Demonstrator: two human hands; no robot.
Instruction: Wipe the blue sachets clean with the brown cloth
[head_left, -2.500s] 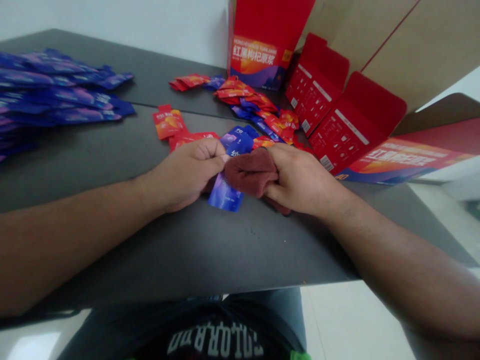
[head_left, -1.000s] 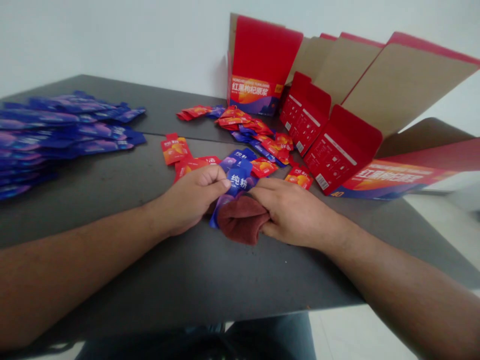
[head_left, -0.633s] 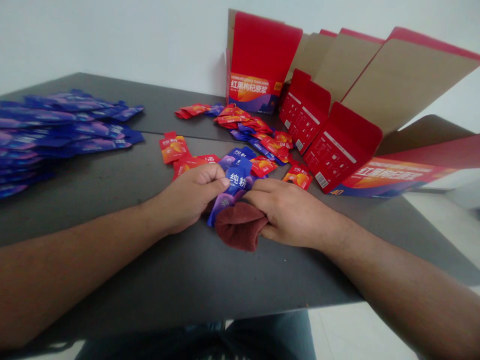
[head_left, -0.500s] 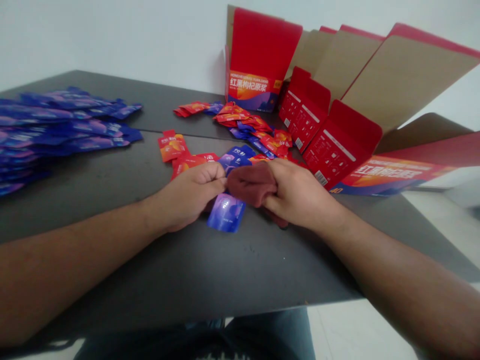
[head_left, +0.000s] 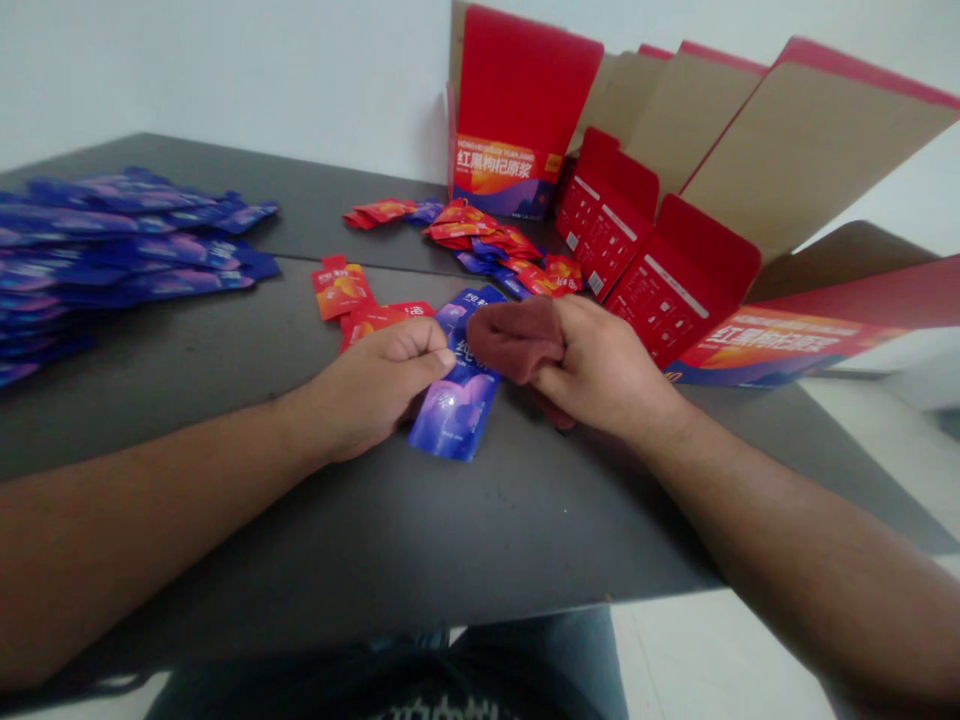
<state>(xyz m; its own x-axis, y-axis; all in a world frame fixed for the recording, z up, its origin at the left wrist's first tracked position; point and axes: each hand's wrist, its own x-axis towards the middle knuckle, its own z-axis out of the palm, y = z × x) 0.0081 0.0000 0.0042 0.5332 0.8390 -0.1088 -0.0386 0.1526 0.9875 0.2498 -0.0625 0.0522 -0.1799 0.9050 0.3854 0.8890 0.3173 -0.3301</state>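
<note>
A blue-purple sachet is in my left hand, pinched at its left edge between thumb and curled fingers, its printed face up. My right hand grips a folded reddish-brown cloth, which overlaps the sachet's upper right part. Just beyond my left hand lie a few red sachets, partly hidden by it. Behind the cloth, a loose heap of red and blue sachets rests on the table.
A tall stack of blue sachets occupies the left side of the dark table. Open red cartons with raised flaps stand at the back right, among them one upright carton and a larger one lying nearer.
My right hand and the cloth have shifted slightly up and right, uncovering more of the blue sachet's middle. My left hand keeps its pinch on the sachet.
</note>
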